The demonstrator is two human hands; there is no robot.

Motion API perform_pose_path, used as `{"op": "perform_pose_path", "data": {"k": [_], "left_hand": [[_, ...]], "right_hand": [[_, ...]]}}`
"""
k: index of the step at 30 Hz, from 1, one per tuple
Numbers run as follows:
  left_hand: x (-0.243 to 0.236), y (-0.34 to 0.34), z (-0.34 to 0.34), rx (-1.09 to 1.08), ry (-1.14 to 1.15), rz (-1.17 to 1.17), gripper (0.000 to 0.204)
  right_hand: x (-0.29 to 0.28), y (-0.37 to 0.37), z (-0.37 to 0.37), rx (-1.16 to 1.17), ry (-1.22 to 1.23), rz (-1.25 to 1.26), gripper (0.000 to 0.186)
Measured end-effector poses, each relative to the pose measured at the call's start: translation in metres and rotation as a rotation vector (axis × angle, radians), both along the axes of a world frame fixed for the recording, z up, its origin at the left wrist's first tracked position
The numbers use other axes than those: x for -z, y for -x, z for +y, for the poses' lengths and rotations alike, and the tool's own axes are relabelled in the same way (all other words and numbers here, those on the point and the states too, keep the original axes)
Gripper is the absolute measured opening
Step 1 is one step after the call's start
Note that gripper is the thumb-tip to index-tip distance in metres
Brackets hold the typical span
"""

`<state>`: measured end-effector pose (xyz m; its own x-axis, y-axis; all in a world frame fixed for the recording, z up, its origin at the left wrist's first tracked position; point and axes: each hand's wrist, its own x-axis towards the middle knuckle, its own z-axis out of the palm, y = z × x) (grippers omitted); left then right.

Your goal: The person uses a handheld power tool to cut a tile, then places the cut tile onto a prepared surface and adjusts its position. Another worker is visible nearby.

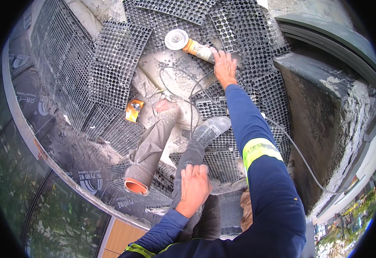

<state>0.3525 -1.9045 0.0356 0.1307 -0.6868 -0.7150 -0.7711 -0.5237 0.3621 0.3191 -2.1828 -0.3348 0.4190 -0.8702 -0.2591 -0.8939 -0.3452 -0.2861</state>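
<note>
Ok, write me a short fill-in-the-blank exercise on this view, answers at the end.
1. The angle grinder is in the person's ____ hand.
2. The grinder's disc is ____ in colour.
3. In the picture, the orange-ended tube lies to the ____ of the shoe.
Missing words: right; white; left.

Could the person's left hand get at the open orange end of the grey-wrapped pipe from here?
Probably yes: the left hand rests on the bent leg, and the pipe's orange end faces up nearby, with nothing visible blocking the way between.
</note>
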Motion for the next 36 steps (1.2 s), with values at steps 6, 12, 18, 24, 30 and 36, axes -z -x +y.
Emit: {"op": "perform_pose_path", "data": {"k": [6, 12, 18, 24, 30, 36], "left_hand": [[-0.004, 0.007, -0.009, 0.125, -0.032, -0.005, 0.047], [-0.007, 0.012, -0.004, 0.207, 0.039, -0.053, 0.046], [-0.009, 0.017, -0.005, 0.250, 0.035, -0.045, 0.045], [0.007, 0.028, 0.020, 0.190, 0.103, 0.018, 0.047], [0.020, 0.029, 0.030, 0.079, 0.294, 0.155, 0.023], [-0.069, 0.174, -0.179, 0.027, 0.625, 0.653, 0.016]], "right_hand": [[-0.002, -0.009, -0.008, 0.159, -0.162, 0.120, 0.054], [-0.015, -0.014, -0.012, 0.216, -0.324, 0.008, 0.051], [-0.013, 0.004, -0.004, 0.232, -0.318, -0.071, 0.058], [-0.085, 0.058, 0.062, 0.266, -0.182, -0.278, 0.075], [-0.262, 0.164, 0.289, 0.845, -0.460, -0.327, 0.085], [-0.427, 0.316, 0.490, 1.205, -0.646, 0.085, 0.070]]}}
